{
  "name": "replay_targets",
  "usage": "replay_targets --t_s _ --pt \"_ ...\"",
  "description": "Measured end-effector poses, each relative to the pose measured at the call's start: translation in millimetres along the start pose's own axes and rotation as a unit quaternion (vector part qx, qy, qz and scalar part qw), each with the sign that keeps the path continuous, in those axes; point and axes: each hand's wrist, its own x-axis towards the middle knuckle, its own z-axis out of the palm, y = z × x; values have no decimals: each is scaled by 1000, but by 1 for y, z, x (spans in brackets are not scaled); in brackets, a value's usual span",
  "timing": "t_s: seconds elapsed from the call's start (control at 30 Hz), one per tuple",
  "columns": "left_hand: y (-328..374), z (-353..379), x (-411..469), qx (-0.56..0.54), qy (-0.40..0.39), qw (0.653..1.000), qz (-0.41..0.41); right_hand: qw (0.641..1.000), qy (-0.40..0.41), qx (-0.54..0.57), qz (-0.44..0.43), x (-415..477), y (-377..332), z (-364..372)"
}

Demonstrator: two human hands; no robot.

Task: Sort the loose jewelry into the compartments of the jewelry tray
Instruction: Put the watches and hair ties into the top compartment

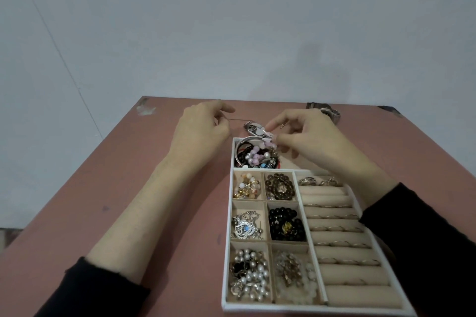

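The white jewelry tray (225,275) lies on the pink table, right of centre, and its beige compartments hold beads, pearls and charms. The ring rolls (332,237) on its right side carry several rings. The far compartment holds a bangle and a pink bead strand (253,155). My right hand (306,137) hovers over that compartment's far edge, with thumb and forefinger pinching the end of the pink bead strand. My left hand (203,127) is left of the tray's far corner, fingers curled, pinching a thin silver chain (238,119) that runs right.
A silver watch (254,128) lies on the table just behind the tray, between my hands. A second metal watch (329,110) sits at the table's far edge, behind my right hand. A pale wall rises beyond the table.
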Motion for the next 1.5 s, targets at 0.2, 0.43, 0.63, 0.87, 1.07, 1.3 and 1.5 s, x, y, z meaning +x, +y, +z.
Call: replay_targets --t_s 0.2,0.43,0.63,0.87,1.07,1.3,1.5 --pt "-2 1 -1 6 -4 1000 5 991 20 -123 -54 5 10 7" --pt "-3 3 -1 14 -11 1000 13 988 93 -107 -58 16 10 -13" --pt "-6 6 0 40 -19 998 34 977 54 -206 -20 52 11 -40" --pt "-9 7 1 46 -21 998 43 950 -86 -300 -5 81 12 -28" --pt "-9 8 0 51 -25 997 51 876 -104 -470 -27 89 12 -22" --pt "-11 9 1 53 -24 997 57 825 -123 -540 -109 96 16 -24" --pt "-12 7 0 49 -29 997 53 918 -107 -376 -60 101 19 -39"
